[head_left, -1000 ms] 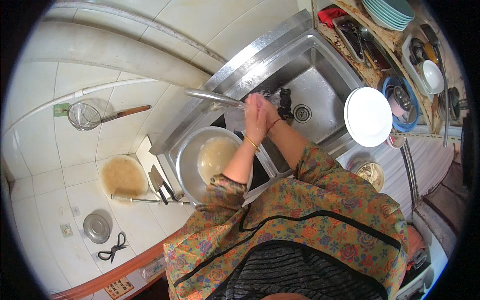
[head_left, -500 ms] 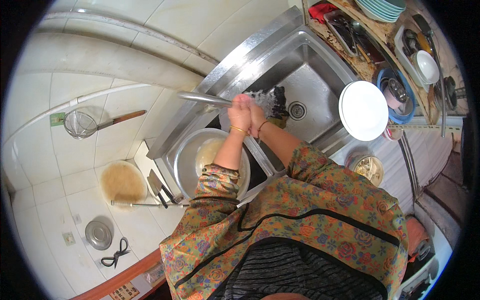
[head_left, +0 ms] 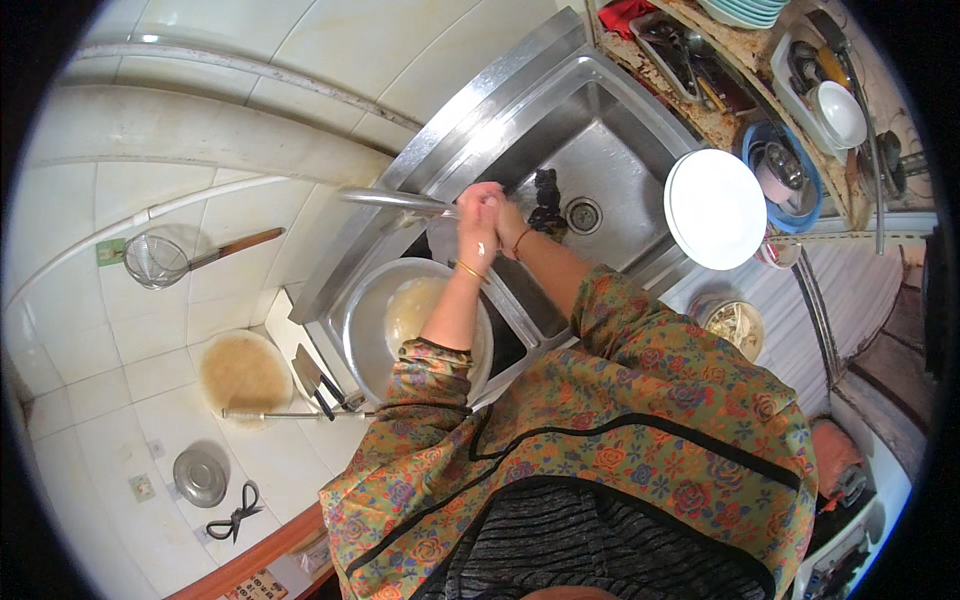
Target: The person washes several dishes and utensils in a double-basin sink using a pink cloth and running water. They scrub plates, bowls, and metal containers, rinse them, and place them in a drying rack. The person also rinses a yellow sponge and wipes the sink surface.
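My left hand (head_left: 474,232) and my right hand (head_left: 509,222) are pressed together at the end of the metal faucet (head_left: 395,200), over the divider of the steel double sink (head_left: 625,170). Their fingers look closed against each other, and whatever may lie between them is hidden. Wet white patches show on the left hand. Beyond the right wrist, a crumpled dark thing (head_left: 547,212) lies on the sink bottom beside the drain (head_left: 583,215). Under my left forearm stands a wide metal basin (head_left: 362,345) holding cloudy, pale yellowish contents.
Stacked white plates (head_left: 715,210) sit at the sink's right edge, near a container of pale pieces (head_left: 735,325). Shelves on the right hold bowls (head_left: 838,115) and utensils. A strainer (head_left: 155,262), knives (head_left: 312,375) and scissors (head_left: 233,512) hang on the left wall.
The splash of water to the right of my hands is gone, leaving the dark thing plainly visible. My hands stay together by the faucet. The whole view has shifted slightly.
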{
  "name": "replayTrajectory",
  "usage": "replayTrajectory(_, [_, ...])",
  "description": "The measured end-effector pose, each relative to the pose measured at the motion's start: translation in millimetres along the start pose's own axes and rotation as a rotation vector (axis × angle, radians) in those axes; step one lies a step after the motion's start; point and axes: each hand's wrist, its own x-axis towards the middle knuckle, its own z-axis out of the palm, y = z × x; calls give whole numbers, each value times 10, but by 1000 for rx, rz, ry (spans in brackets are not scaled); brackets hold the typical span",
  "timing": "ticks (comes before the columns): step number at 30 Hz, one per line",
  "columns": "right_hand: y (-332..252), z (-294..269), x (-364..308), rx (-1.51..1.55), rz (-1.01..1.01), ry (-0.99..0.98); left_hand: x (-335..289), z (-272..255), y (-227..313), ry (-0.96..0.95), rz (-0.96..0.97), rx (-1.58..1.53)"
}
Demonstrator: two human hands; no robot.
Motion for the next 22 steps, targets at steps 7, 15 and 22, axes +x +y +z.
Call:
replayTrajectory(7, [-16, 336, -233, 533, 9, -84, 79, -131, 327, 35, -170, 58])
replayTrajectory(15, [-11, 433, -207, -494, -74, 307, 143, -53, -102, 519, -570, -448])
replayTrajectory(22, [-242, 384, -215, -1411, -387, 123, 147, -170, -401, 653, -1121, -1245])
